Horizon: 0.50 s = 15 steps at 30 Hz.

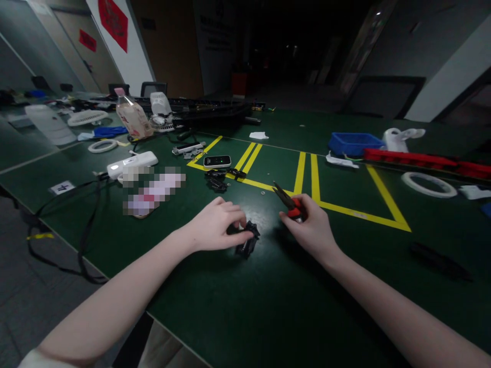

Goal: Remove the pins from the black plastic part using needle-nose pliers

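Observation:
My left hand (226,225) is closed, thumb and fingers on a small black part (248,241) low over the green table. The part's exact kind is unclear, and the fingers cover some of it. In my right hand (312,227) is a pair of needle-nose pliers (288,200) with red handles, its dark jaws pointing up and left. A gap separates the pliers from the black part. Beyond my left hand lie several more black parts (217,181), and small rings (263,193) rest on the table near the yellow tape.
Yellow tape (356,213) marks the green table (345,317). A white device (217,161) lies beyond the black parts. To the left are a white gadget (132,164) and a bottle (134,116). At right sit a blue bin (355,144), a tape roll (428,185) and a dark tool (441,260).

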Tool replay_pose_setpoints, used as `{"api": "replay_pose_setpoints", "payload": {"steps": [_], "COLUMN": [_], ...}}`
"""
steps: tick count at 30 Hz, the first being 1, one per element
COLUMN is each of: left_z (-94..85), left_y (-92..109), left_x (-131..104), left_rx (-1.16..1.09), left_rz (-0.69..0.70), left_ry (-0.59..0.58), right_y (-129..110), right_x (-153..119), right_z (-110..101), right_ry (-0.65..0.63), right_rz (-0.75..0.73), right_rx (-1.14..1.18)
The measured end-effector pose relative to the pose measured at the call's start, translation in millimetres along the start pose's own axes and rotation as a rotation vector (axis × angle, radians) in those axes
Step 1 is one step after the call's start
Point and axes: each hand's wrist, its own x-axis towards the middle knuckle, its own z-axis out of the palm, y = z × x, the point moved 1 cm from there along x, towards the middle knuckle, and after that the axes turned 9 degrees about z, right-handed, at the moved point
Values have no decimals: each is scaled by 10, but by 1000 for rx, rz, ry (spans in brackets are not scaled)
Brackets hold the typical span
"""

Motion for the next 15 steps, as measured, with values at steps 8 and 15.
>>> {"api": "replay_pose_setpoints", "payload": {"steps": [8,15], "left_z": [215,245], "left_y": [248,228], "left_x": [72,74], "left_rx": [86,127], "left_rz": [-2,60], "left_ry": [-36,-66], "right_y": [-1,-27], "right_x": [-11,-50], "right_z": [29,-28], "right_ry": [7,-44], "right_rz": [-83,-184], "right_rx": [-102,-146]}}
